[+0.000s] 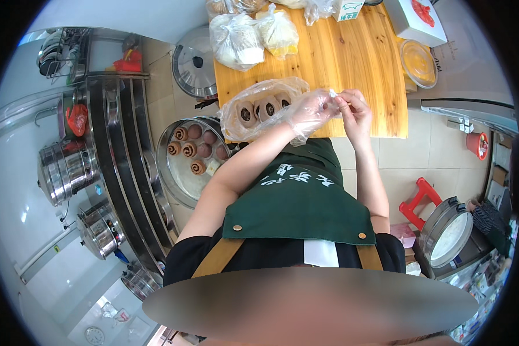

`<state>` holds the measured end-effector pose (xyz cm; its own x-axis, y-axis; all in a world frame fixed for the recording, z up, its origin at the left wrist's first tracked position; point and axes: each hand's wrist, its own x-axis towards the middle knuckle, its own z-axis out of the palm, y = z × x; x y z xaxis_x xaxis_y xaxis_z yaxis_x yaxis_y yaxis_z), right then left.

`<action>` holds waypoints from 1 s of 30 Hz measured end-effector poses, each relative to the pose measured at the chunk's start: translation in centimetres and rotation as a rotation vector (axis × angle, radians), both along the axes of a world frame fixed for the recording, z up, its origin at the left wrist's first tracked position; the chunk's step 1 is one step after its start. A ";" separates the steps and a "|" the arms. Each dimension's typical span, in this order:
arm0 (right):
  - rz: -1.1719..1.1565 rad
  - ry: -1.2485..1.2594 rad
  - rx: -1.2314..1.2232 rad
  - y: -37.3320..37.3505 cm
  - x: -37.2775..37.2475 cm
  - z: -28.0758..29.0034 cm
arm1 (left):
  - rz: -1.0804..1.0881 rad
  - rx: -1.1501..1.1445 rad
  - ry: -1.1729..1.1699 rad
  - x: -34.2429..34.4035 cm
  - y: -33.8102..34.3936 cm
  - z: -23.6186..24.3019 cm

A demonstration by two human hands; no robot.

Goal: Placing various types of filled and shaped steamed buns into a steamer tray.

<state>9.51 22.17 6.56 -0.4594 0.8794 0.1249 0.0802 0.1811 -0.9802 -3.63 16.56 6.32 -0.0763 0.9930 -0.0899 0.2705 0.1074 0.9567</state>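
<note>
Clear plastic film, which looks like a loose disposable glove, covers my left hand (316,109) over the table's near edge. Its fingers are bunched toward a small whitish bit of plastic (333,94), and what they hold is hard to make out. My right hand (355,108) is bare and meets the left there, thumb and fingers pinched on the plastic. Left of my hands, a clear plastic bag (235,120) lies on its side on the wooden table (352,52). Inside it are several pale buns (269,109) with dark filling showing.
A round metal steamer tray (179,167) with swirled rolls (189,149) and purplish buns (204,150) stands at left, below a lidded pot (195,63). Bagged food (236,41) sits at the table's far left. A yellow-lidded tub (418,63) is at right. A red stool (419,202) stands lower right.
</note>
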 end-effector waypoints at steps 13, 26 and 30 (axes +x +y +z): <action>-0.114 0.067 -0.201 0.1 2.3 -2.0 | 0.111 -0.006 -0.097 0.8 -0.1 -1.7; -0.350 0.028 -0.411 1.5 4.4 -3.7 | 0.312 0.017 -0.409 0.2 0.1 -2.8; -0.399 -0.022 -0.429 1.6 5.3 -5.0 | 0.302 0.078 -0.491 -0.7 -0.3 -5.3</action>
<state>14.81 23.75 1.54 -0.0803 0.9547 -0.2865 0.0821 -0.2801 -0.9564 -4.31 16.23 1.00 -0.3248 0.9389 -0.1136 -0.2387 0.0349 0.9705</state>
